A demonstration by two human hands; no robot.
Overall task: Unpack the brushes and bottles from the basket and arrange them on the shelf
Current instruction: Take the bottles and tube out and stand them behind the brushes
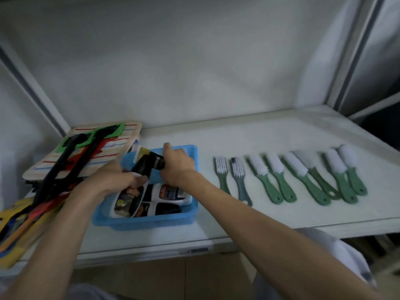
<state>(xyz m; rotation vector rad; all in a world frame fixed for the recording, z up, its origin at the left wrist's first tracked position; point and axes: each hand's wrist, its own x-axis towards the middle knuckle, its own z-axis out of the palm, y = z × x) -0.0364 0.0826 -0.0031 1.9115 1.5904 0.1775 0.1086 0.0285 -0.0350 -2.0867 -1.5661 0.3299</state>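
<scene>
A white shelf (281, 135) spans the scene under dim light (grey uprights (356, 50) frame its pale back panel (173, 61)); tan floor (173, 276) lies near.

At the far left I see a pile of flat packs (71, 169), tilted and overlapping. The top one is a cream card (127, 137) with red and blue stripes, carrying a green backing piece (86, 139) and long black handles (62, 169) that run toward me. Nearer, at the left edge, lie yellow packs (13, 243) with red and orange strips. Behind everything stands a plain white back panel (173, 61), with a grey upright post (355, 53) to its right. Tan floor tiles (173, 276) show at the near edge.
</scene>
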